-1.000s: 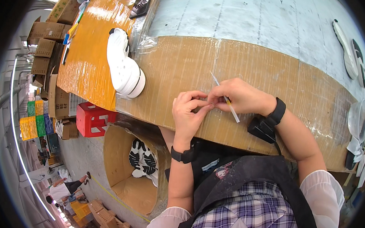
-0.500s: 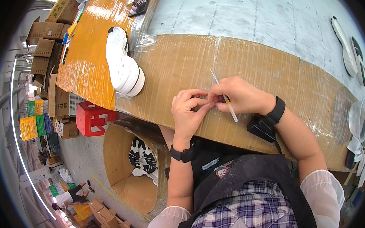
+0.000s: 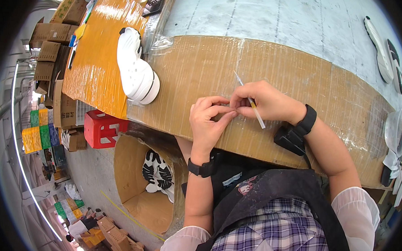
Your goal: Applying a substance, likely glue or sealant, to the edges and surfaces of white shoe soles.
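Over the near part of the cardboard-covered table (image 3: 288, 72), my two hands meet at their fingertips. My left hand (image 3: 208, 120) is closed in a pinch of thumb and forefinger; whatever lies between them is too small to make out. Closed beside it, my right hand (image 3: 267, 102) grips a thin, clear pen-like tool (image 3: 259, 117) with a yellowish middle. Its pointed end sticks up past the knuckles, away from me, and the blunt end slants down below the hand. A white shoe sole (image 3: 136, 70) with a dark band at its heel lies to the left of my hands.
Below the table's left edge stand an open carton (image 3: 144, 204) holding black-and-white soles (image 3: 158, 174) and a red stool (image 3: 103, 128). More soles (image 3: 379, 50) lie at the far right. A black device (image 3: 289, 140) sits by my right wrist. Stacked cartons (image 3: 53, 31) and a person (image 3: 80, 227) are farther left.
My right hand has shifted slightly, and the tool in it has moved a little right. The fingertips stay together. In the background the person has moved.
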Demonstrator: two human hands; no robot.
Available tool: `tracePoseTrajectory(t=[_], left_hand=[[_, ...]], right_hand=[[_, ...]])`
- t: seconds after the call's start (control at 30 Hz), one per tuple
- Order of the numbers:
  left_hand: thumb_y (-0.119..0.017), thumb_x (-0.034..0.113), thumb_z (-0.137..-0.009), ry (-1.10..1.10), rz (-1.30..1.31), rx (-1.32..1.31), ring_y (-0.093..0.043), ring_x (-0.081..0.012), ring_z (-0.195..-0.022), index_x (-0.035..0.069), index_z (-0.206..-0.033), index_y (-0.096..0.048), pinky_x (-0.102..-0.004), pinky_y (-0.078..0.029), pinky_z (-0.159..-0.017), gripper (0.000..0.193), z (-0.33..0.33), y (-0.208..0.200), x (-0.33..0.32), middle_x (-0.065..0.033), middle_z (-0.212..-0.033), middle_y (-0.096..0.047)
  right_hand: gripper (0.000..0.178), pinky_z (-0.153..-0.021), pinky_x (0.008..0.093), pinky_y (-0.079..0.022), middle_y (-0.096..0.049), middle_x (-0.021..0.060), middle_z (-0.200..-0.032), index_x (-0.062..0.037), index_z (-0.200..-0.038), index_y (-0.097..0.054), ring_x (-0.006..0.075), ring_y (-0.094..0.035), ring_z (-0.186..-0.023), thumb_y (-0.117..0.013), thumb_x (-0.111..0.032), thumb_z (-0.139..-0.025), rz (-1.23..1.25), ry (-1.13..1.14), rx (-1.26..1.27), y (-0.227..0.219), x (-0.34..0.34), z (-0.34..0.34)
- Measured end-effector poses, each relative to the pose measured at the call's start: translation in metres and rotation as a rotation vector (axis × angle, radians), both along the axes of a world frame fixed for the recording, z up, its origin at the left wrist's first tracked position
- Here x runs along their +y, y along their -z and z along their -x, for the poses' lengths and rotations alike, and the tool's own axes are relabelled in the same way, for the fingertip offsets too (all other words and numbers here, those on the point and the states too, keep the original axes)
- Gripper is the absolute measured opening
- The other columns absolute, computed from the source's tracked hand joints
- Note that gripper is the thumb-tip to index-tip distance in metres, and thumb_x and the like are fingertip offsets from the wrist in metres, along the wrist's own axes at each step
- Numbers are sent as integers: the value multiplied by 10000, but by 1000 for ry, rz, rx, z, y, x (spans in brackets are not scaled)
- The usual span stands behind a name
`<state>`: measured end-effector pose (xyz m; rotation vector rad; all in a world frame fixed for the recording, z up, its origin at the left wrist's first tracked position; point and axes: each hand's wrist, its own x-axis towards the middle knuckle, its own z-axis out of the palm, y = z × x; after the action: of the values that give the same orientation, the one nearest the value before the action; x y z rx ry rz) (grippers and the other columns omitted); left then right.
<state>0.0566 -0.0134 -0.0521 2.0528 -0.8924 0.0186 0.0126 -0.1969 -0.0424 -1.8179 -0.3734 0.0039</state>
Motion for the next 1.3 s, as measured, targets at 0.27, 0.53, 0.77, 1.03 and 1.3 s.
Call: tracePoseTrajectory(t=[0.27, 0.53, 0.77, 1.03, 1.3], left_hand=[[-733, 121, -595, 5, -3, -14, -530, -155, -799, 104, -714, -678, -291, -345, -693, 132, -1, -1, 1, 12, -837, -626], [-692, 50, -647, 6, -17, -3, -537, -195, -811, 60, -738, -670, -312, -382, -748, 93, 2, -3, 1, -43, -849, -621], [-595, 14, -787, -17, 182, 185, -537, -139, -826, -2, -884, -640, -235, -410, -725, 108, 6, -2, 8, -75, -906, -595], [-576, 6, -806, -46, 355, 364, -525, -129, -802, -33, -854, -618, -224, -405, -719, 75, 23, -16, 8, -73, -874, -580], [-657, -13, -723, 83, 581, 586, -554, -147, -754, -21, -764, -636, -253, -430, -679, 47, 51, -46, 22, -87, -786, -609]], right_hand=[[128, -599, 278, -467, -602, 94, -703, -16, -811, -578, 189, -591, -652, -591, -35, -685, -17, 20, 15, 1, 2, -1], [116, -609, 275, -462, -603, 97, -709, -15, -836, -579, 190, -588, -653, -591, -48, -726, -47, 68, -9, 0, 2, 2], [118, -629, 271, -450, -595, 88, -711, -14, -869, -582, 163, -565, -660, -589, -60, -760, -114, 115, 35, -3, 0, 7], [120, -645, 253, -452, -601, 55, -733, -11, -871, -588, 116, -565, -709, -598, -63, -764, -204, 156, 95, -25, 0, 14], [120, -596, 257, -475, -611, 59, -742, -26, -830, -595, 149, -589, -652, -637, -30, -717, -175, -107, -91, -84, 9, 37]])
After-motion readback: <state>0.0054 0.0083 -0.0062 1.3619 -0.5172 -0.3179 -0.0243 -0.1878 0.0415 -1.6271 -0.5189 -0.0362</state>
